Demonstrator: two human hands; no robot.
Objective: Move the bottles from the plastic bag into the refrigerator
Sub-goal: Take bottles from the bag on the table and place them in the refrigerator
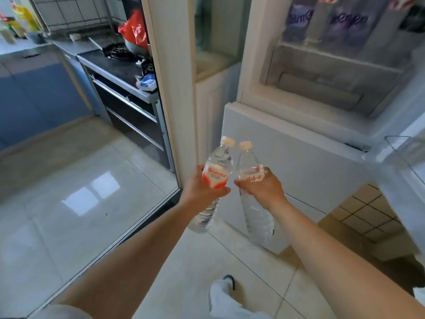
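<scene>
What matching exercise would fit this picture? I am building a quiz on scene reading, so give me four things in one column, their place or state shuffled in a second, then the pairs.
Things:
1. bottle with red label
2. bottle with pale label
3. red plastic bag
4. refrigerator door

Places or states:
A. lies on the kitchen counter
B. gripped by the right hand
C. stands open at the right edge
D. gripped by the left hand

Pairs: 1-D, 2-B, 3-A, 4-C
</scene>
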